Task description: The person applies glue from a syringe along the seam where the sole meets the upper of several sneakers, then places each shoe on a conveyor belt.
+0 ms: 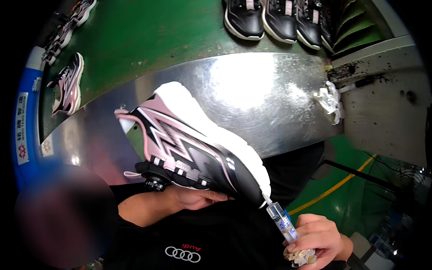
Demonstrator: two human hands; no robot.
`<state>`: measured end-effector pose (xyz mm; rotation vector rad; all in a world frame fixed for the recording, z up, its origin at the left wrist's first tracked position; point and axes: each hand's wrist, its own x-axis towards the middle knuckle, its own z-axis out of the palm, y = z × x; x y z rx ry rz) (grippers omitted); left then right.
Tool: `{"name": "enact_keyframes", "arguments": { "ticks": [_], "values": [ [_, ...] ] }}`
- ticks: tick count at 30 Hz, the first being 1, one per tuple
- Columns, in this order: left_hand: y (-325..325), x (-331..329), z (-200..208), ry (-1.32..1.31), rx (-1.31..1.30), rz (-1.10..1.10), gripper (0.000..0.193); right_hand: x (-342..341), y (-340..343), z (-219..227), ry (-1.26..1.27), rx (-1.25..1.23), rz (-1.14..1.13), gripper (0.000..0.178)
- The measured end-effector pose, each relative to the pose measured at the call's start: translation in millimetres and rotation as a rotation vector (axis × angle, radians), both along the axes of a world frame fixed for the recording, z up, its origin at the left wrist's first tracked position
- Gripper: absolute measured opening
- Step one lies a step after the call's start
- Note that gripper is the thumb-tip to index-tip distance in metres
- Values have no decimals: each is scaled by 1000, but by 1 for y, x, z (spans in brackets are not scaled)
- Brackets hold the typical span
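A black and pink sneaker point(189, 153) with a thick white sole is held on its side over the metal plate's near edge, toe to the lower right. My left hand point(200, 198) grips it from below; most of its fingers are hidden behind the shoe. A black dial point(155, 182) and laces show on its near side. My right hand point(317, 238) is closed around a clear plastic syringe point(282, 222), whose tip touches the seam between sole and upper at the toe. Crusted pale material point(300, 257) covers the syringe's rear end by my fingers.
A shiny metal plate point(288, 112) lies before me, beside a green work surface point(148, 40). Several black shoes point(281, 22) stand at the far right; another pink and black shoe point(69, 85) lies left. Crumpled white paper point(330, 102) and a black marker point(360, 84) lie right. A dark blurred round shape point(65, 216) fills the lower left.
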<state>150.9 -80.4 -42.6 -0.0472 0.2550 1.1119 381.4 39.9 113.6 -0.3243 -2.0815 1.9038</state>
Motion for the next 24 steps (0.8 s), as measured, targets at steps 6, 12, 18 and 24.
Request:
{"name": "enact_keyframes", "arguments": {
  "ticks": [6, 12, 18, 24],
  "values": [
    [22, 13, -14, -53, 52, -24, 45, 10, -2, 5, -2, 213, -37, 45],
    [40, 20, -9, -29, 52, -6, 30, 9, -4, 3, -15, 427, -31, 45],
    [51, 25, -4, -69, 26, 46, 27, 11, -16, -11, -100, 610, -174, 36],
    [59, 26, 3, -114, 55, 64, 23, 3, -20, -26, -109, 851, -231, 28]
  ]
}}
